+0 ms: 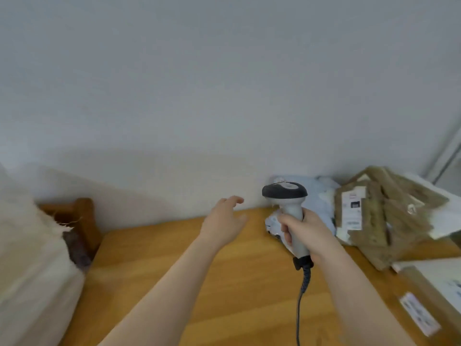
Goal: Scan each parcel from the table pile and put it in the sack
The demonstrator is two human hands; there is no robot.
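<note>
- A plain pale wall [224,83] fills the upper half of the view; below it a wooden tabletop [199,283] runs up to the wall along its far edge
- The white woven sack [27,245] stands just off the tabletop's left edge, its frayed rim turned toward the table, with a brown wooden post [84,221] behind it
- The parcel pile sits at the far right corner of the tabletop: brown padded parcels [374,221] lie overlapping, one showing a white label, with a light blue parcel [316,196] against the wall beside them
- A small white parcel [272,222] lies near the far edge, partly hidden behind the right hand
- Another flat brown parcel [419,295] with a blurred label lies along the right edge, nearer the front
- The right hand [304,233] has its fingers wrapped round the grey handle of the scanner [287,196], held upright over the tabletop in front of the pile with its dark head on top
- The scanner's dark cable [300,295] hangs down from the handle toward the near edge
- The left hand [224,221] reaches out above the middle of the tabletop with fingers loosely spread, holding nothing, just left of the scanner and apart from every parcel
</note>
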